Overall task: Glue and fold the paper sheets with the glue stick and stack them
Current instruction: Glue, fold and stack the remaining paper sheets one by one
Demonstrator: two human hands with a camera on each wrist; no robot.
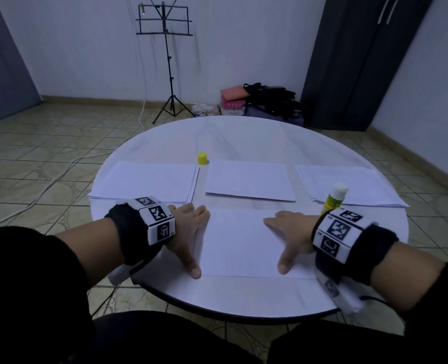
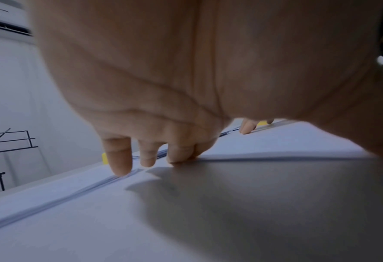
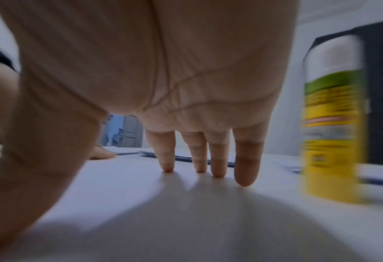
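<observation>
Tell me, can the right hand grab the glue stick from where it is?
Probably yes. The glue stick stands upright just beyond the right hand, which lies flat on the near paper sheet. Nothing stands between them, so a short reach should do.

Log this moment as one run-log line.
left hand: flat at near sheet left edge | right hand: flat on it | glue stick: upright, uncapped | cap: on table

A plain room in a home, by the look of it: tiled floor, bare white walls, a dark wardrobe in the corner, a folding music stand, bags and boxes heaped by the wall, and a round white surface.
</observation>
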